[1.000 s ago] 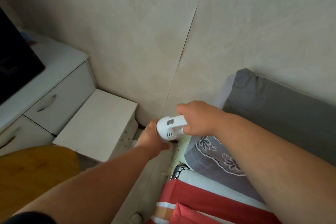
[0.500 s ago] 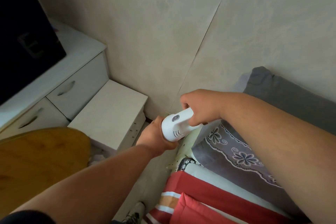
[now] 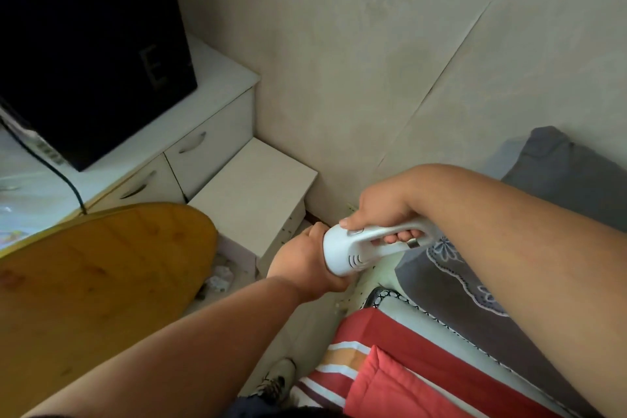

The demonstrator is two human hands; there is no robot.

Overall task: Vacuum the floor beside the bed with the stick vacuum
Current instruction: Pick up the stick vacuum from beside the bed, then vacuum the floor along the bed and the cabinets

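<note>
Right hand [image 3: 381, 207]: fingers wrapped through the stick vacuum [image 3: 353, 253] handle | left hand [image 3: 305, 265]: clamped round its body just below | long axis runs down-away, hidden | floor [image 3: 305, 326] strip between bed [image 3: 424, 326] right, white cabinet [image 3: 251, 193] left.

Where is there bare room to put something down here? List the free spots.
The low white box top, between the drawers and the wall, is bare. So is the cabinet strip beside the black box. The floor under the round wooden table is littered with scraps, and both hands, left and right, fill the gap beside the bed with the vacuum.
</note>
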